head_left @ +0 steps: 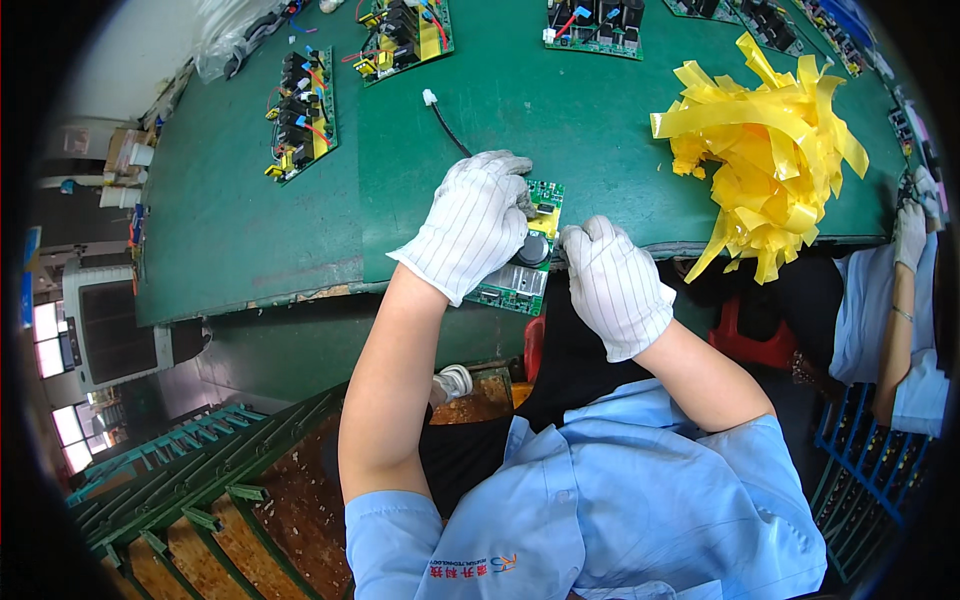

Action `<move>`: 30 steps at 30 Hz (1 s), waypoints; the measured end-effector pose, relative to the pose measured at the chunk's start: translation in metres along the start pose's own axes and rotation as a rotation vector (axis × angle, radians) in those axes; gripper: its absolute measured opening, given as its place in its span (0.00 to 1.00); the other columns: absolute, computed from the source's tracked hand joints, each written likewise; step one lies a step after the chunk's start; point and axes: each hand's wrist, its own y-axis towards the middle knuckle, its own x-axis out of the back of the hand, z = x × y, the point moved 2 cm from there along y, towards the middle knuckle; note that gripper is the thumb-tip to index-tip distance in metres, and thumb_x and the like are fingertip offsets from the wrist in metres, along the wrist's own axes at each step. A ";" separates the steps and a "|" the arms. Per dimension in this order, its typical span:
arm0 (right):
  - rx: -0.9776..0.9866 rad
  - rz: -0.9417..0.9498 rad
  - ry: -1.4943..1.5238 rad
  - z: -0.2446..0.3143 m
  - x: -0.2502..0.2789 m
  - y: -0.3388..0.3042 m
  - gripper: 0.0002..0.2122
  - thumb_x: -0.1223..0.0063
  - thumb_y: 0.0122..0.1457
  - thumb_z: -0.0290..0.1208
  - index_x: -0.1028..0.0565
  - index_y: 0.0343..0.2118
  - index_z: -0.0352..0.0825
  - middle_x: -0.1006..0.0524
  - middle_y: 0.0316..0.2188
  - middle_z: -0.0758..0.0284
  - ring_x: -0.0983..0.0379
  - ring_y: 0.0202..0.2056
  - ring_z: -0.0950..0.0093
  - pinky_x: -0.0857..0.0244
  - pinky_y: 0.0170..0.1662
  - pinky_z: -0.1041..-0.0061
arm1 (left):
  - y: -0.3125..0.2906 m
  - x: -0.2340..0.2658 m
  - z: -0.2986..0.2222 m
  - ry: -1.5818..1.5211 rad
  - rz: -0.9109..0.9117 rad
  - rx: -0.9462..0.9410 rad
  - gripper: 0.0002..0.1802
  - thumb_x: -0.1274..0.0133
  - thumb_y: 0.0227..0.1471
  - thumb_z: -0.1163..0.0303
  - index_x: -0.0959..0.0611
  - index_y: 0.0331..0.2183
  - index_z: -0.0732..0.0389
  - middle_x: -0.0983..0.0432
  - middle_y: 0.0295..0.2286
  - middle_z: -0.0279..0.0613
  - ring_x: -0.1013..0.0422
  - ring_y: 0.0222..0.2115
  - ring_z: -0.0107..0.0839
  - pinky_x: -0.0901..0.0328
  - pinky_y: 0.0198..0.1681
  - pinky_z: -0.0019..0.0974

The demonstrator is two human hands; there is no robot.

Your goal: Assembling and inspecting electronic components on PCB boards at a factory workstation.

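A green circuit board (503, 297) juts over the table's near edge, tilted, with a black round component and a silver metal block on it. My left hand (468, 222), in a white striped glove, is closed over its left and upper part, hiding much of it. Close by the board's right edge is my gloved right hand (618, 290), its fingers curled together. Whatever they pinch, if anything, is hidden. From behind my left hand a black cable (448, 130) with a white plug runs out over the table.
Crumpled yellow tape strips (770, 200) are heaped at the right, hanging over the edge of the green table (250, 245). Several other boards, such as one board (302, 115) at left, lie farther back. A co-worker's gloved hand (909, 235) shows far right. Green metal racks (190, 500) stand lower left.
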 end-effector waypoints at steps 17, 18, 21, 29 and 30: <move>0.078 0.123 -0.017 -0.014 0.010 0.017 0.11 0.51 0.53 0.24 0.30 0.40 0.35 0.30 0.30 0.61 0.27 0.31 0.63 0.31 0.30 0.64 | 0.003 0.001 0.001 -0.080 0.005 0.065 0.11 0.53 0.39 0.76 0.18 0.28 0.64 0.22 0.42 0.53 0.29 0.47 0.51 0.37 0.53 0.48; 0.140 0.182 -0.047 -0.017 0.009 0.017 0.12 0.52 0.53 0.24 0.31 0.42 0.35 0.30 0.31 0.62 0.27 0.31 0.64 0.31 0.29 0.64 | 0.003 0.001 0.001 -0.078 0.004 0.063 0.11 0.53 0.39 0.76 0.18 0.28 0.64 0.22 0.42 0.53 0.29 0.47 0.51 0.37 0.53 0.48; 0.274 0.224 -0.076 -0.023 0.011 0.021 0.13 0.53 0.54 0.26 0.31 0.43 0.34 0.30 0.31 0.62 0.27 0.30 0.66 0.30 0.27 0.65 | 0.004 0.000 0.000 -0.087 0.020 0.075 0.10 0.51 0.39 0.76 0.18 0.28 0.64 0.22 0.42 0.54 0.29 0.46 0.51 0.36 0.53 0.48; 0.409 0.318 -0.066 -0.028 0.007 0.032 0.16 0.52 0.54 0.26 0.29 0.48 0.35 0.30 0.34 0.62 0.26 0.34 0.64 0.29 0.30 0.65 | 0.004 0.006 -0.003 -0.068 0.042 0.069 0.23 0.52 0.39 0.80 0.22 0.43 0.62 0.28 0.49 0.58 0.33 0.52 0.55 0.40 0.58 0.50; 0.404 0.335 -0.046 -0.025 0.008 0.034 0.16 0.52 0.54 0.26 0.28 0.47 0.35 0.30 0.34 0.61 0.26 0.34 0.64 0.29 0.30 0.64 | 0.003 0.010 -0.008 -0.062 0.049 0.069 0.23 0.52 0.39 0.80 0.22 0.43 0.62 0.28 0.49 0.58 0.33 0.52 0.55 0.40 0.58 0.50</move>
